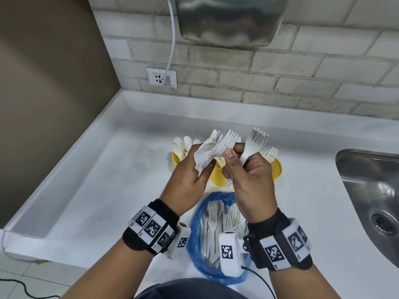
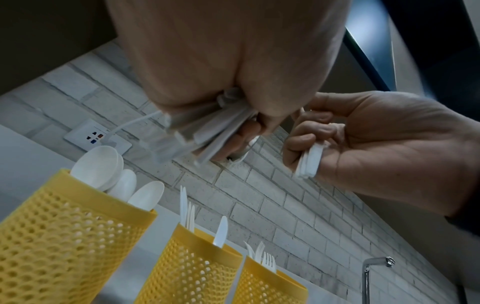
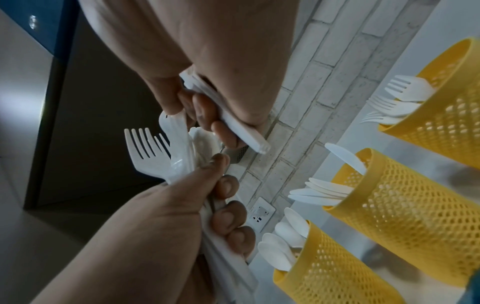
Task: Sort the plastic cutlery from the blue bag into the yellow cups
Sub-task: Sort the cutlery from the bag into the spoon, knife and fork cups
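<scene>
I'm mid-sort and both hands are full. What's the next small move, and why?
Probably carry the right hand to the fork cup on the right and drop its forks in. It already grips only forks, pulled apart from the mixed bunch in the left hand, and that cup holds forks, while the other cups hold knives and spoons.

matt plastic forks [image 1: 255, 140], perforated plastic cups [image 2: 64, 236], brushed steel sink [image 1: 371, 190].
</scene>
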Demonstrator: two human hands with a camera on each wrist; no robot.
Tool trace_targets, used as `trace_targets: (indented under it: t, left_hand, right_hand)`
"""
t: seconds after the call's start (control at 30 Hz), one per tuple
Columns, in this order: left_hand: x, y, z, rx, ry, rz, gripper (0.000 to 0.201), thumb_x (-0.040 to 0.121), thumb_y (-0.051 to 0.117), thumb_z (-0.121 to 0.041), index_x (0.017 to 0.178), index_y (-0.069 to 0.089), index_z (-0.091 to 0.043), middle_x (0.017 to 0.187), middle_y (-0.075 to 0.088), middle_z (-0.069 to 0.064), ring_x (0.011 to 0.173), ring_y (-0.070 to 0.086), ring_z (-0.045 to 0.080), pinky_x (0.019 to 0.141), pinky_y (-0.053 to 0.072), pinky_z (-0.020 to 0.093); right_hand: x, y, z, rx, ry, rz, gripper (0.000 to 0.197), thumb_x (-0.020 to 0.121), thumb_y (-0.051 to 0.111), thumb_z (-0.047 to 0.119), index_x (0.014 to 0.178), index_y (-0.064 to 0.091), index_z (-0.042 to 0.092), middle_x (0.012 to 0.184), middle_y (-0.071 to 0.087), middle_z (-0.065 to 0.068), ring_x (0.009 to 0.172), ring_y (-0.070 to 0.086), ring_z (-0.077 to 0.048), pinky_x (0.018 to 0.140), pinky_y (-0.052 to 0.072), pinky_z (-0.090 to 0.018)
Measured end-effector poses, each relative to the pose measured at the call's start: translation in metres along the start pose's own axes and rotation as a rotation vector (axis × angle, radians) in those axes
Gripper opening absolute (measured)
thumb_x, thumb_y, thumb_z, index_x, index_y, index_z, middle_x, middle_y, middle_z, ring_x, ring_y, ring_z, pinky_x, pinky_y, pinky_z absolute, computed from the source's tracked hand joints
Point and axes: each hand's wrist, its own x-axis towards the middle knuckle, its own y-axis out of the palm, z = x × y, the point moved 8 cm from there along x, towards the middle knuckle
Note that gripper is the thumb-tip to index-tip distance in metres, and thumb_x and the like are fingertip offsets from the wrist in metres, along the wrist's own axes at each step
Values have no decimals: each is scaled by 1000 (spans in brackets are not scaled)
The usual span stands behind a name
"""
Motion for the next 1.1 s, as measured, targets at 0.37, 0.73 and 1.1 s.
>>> trace_targets:
  t: [0.37, 0.73, 1.1]
  left_hand:
    - [0, 6, 6, 13, -53, 10, 38, 107, 50, -19, 144, 48, -19, 122, 63, -7, 104, 60, 0, 90, 48, 16]
    - [-8, 21, -2, 166, -71, -20, 49, 100, 51, -13, 147, 41, -19, 127, 64, -1, 97, 63, 16, 75, 45, 19]
    - [-9, 21, 4, -82, -153, -12, 37, 107, 51, -25, 141, 39, -34, 115, 61, -24, 106, 58, -12, 89, 43, 7]
  right_hand:
    - [11, -2, -2, 185, 38, -86, 24, 102, 59, 31, 82, 53, 18, 57, 35, 5, 53, 32, -13, 56, 34, -33]
    - [17, 6, -12, -17, 81, -113, 34, 96, 62, 36, 94, 65, 3, 75, 68, -4, 66, 64, -17, 64, 46, -35]
    - [39, -25, -7, 718, 313, -236, 28, 94, 46, 16, 68, 37, 22, 61, 31, 1, 52, 28, -16, 54, 31, -29]
